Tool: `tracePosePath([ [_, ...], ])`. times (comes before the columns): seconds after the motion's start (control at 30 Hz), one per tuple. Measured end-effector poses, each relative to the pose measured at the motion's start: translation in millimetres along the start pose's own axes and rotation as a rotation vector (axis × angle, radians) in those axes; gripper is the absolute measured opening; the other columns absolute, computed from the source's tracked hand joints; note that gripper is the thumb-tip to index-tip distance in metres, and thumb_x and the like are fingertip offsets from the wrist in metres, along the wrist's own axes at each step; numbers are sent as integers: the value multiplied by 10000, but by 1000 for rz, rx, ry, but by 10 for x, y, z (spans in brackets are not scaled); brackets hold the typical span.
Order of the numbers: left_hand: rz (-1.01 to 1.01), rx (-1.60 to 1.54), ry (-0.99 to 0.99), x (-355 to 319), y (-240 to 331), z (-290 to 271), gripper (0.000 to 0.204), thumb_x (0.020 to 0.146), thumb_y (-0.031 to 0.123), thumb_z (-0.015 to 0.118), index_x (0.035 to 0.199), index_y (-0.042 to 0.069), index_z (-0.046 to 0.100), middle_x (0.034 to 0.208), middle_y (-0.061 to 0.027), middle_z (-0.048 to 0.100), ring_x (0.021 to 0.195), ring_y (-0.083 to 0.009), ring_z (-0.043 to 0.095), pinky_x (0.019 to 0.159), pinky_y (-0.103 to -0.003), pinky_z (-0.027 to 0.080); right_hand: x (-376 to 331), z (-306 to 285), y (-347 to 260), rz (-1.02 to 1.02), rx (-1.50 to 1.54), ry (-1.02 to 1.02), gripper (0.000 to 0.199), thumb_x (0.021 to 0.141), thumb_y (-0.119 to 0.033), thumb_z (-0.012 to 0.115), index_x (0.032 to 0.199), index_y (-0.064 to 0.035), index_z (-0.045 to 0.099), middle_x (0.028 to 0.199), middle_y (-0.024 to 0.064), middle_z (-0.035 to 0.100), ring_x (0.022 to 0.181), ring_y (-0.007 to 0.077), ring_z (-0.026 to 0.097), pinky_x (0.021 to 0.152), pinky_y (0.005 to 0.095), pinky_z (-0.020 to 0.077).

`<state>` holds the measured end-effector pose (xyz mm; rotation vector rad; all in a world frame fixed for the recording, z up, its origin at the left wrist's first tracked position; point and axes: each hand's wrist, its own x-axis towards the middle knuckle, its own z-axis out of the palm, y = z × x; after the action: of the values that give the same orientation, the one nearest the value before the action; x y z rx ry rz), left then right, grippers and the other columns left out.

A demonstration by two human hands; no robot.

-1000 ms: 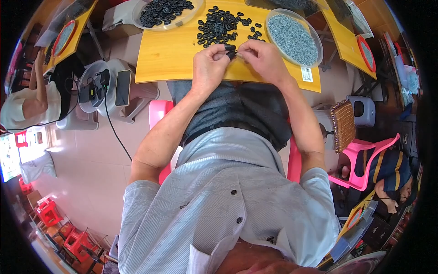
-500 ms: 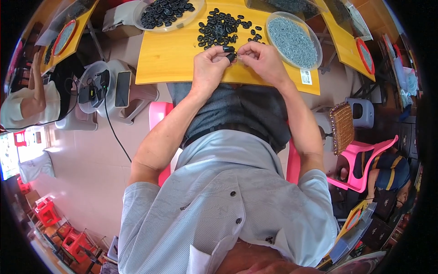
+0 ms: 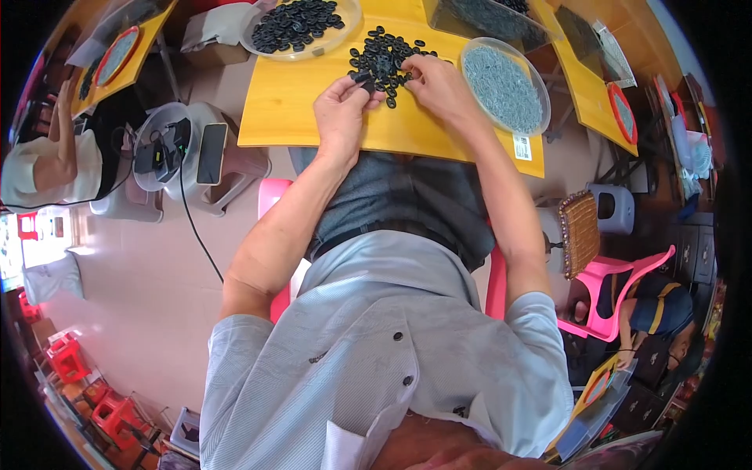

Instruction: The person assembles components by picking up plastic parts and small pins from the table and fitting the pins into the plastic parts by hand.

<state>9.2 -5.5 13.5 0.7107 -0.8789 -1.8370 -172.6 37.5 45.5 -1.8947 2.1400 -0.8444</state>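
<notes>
Over the yellow table, my left hand point(image 3: 339, 110) is closed, thumb and forefinger pressed together. Black covers wrap those two fingertips, and what they pinch, if anything, is hidden. My right hand point(image 3: 439, 88) reaches to the right edge of a loose pile of small black oval pieces point(image 3: 384, 59). Its thumb and forefinger close around one of these pieces there. A few oval pieces lie just beside my left fingertips.
A clear round tub point(image 3: 352, 19) of black oval pieces stands at the far left of the yellow table point(image 3: 282, 102). At its right is a round tray point(image 3: 540, 117) of small silvery metal parts. A clear bin point(image 3: 486, 30) stands behind. Other people sit at left and right.
My hands were together near the table's front edge, fingertips meeting. Now they are apart: the left has shifted left, the right has moved forward to the pile.
</notes>
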Motion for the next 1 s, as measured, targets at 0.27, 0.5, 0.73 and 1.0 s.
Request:
tracePosePath([
  [0.27,-61,60,-66,-52,-34,-1,149,872,-58,567,1005,-51,633,903,-102,693,776,-155,686,704,-235,535,-135,9,135,67,85,-56,229,796,-35,658,1023,-15,665,855,135,673,748,265,666,695,350,527],
  [0.5,-157,56,-115,-150,-66,80,134,892,-44,591,1020,-57,630,942,-122,688,832,-197,705,734,-259,565,-423,-122,105,296,866,-151,227,834,32,670,1059,13,642,874,32,664,704,88,618,636,219,493],
  [0.73,-159,65,-136,-161,-91,89,134,885,-52,600,1015,-60,629,957,-133,687,834,-199,706,739,-254,571,-507,-102,-22,250,1041,-116,251,854,12,664,1102,20,631,900,48,661,723,96,622,658,224,496],
  [1.0,-143,149,-122,-163,-74,92,135,883,-43,597,1011,-68,630,918,-127,695,810,-182,705,722,-253,562,-522,-51,-22,212,1035,-66,245,855,6,668,1095,35,627,899,47,655,728,95,620,664,223,500],
])
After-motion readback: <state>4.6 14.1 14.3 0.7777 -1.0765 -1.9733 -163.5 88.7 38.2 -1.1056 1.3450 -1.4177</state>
